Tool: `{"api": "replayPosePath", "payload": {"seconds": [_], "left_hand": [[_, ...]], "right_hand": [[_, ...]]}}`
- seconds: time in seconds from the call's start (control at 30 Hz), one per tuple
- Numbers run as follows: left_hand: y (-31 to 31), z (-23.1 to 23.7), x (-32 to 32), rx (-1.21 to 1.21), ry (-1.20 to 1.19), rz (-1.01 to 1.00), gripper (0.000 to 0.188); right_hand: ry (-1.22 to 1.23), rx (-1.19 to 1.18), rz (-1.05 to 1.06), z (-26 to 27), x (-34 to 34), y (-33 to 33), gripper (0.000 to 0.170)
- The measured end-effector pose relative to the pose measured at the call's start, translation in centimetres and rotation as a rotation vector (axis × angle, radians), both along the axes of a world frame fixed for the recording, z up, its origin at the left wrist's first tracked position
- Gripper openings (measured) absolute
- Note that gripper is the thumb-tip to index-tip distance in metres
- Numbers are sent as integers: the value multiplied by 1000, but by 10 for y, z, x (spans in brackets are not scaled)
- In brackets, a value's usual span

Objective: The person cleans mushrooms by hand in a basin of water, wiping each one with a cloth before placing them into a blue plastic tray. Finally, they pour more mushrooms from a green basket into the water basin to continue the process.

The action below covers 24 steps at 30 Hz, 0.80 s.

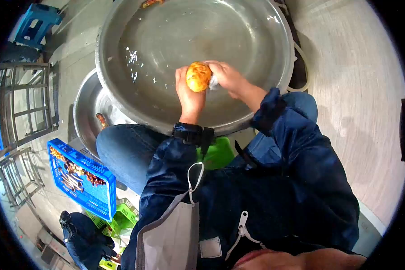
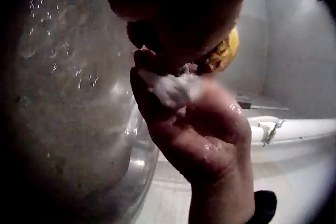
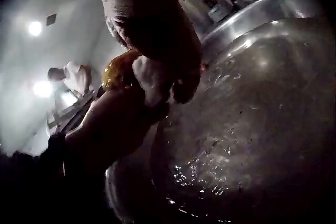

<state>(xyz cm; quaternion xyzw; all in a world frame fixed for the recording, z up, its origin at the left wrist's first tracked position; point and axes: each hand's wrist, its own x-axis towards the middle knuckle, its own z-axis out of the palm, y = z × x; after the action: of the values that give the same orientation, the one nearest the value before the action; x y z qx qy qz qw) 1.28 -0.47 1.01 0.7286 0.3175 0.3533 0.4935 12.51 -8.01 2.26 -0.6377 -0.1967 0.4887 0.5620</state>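
Observation:
A rounded yellow-orange piece with brown patches [image 1: 198,77] is held above a large metal basin [image 1: 104,67]. The left hand [image 1: 191,96] grips it from the left and below, fingers curled round it. At its right side the right hand [image 1: 231,81] pinches a white, wet wad [image 1: 213,82] against it. In the left wrist view the white wad [image 2: 176,90] lies between the fingers, and part of the yellow piece [image 2: 227,50] shows behind the hand. The right wrist view shows the yellow piece [image 3: 118,71] beside the wad [image 3: 152,77], glossy and partly covered by both hands.
Water lies in the big basin, with a reddish-brown piece [image 1: 151,3] at its far edge. A smaller metal basin [image 1: 82,105] holds another such piece. A blue crate [image 1: 94,198] with several sorted items stands lower left, near green baskets [image 1: 126,216] and another person [image 1: 83,238].

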Motion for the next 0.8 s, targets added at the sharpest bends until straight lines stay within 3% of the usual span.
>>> {"api": "replayPosePath", "payload": {"seconds": [0.07, 0.17, 0.23, 0.3, 0.33, 0.37, 0.43, 0.47, 0.5, 0.57, 0.6, 0.63, 0.67, 0.73, 0.8], "left_hand": [[1, -18, -1, -69, 29, 8, 29], [1, -23, -3, -464, -21, -80, 33], [-3, -14, 0, -406, 70, -46, 35], [-5, -7, 3, -420, 48, -134, 38], [-8, -24, 4, -435, -123, -131, 37], [-4, -30, 3, -783, -296, -94, 33], [5, -35, -4, -441, -191, -219, 28], [7, -15, -8, -131, -147, -247, 23], [7, -15, -7, -342, -209, -235, 22], [7, -14, -3, -768, -333, -203, 19], [12, -13, -3, -1001, -191, -142, 17], [13, 0, -5, -1060, -274, -189, 19], [14, 1, -7, -1120, -313, -190, 20], [17, -3, -12, -1237, -404, -202, 22], [18, -11, -19, -1352, -506, -223, 23]], "right_hand": [[-97, 90, -39, -1, -12, 3, 39], [-391, 184, -26, 22, -15, 6, 41], [-588, 286, -74, 33, -13, 11, 41], [-815, 250, 88, 37, -14, 10, 39], [-881, 219, 153, 39, -22, 8, 39], [-945, 185, 219, 40, -29, 6, 39], [-1003, 298, 326, 39, -36, 4, 37], [-1082, 341, 393, 35, -36, 2, 37], [-1162, 386, 461, 32, -33, 1, 37], [-630, 315, 234, 38, -24, 2, 36], [-368, 275, 126, 40, -15, 5, 36], [-534, 282, 20, 22, 8, 10, 35], [-348, 231, -86, 14, 24, 12, 35], [-346, -138, -62, -16, 61, 4, 41], [-788, -360, 135, -69, 91, -26, 45]]}}
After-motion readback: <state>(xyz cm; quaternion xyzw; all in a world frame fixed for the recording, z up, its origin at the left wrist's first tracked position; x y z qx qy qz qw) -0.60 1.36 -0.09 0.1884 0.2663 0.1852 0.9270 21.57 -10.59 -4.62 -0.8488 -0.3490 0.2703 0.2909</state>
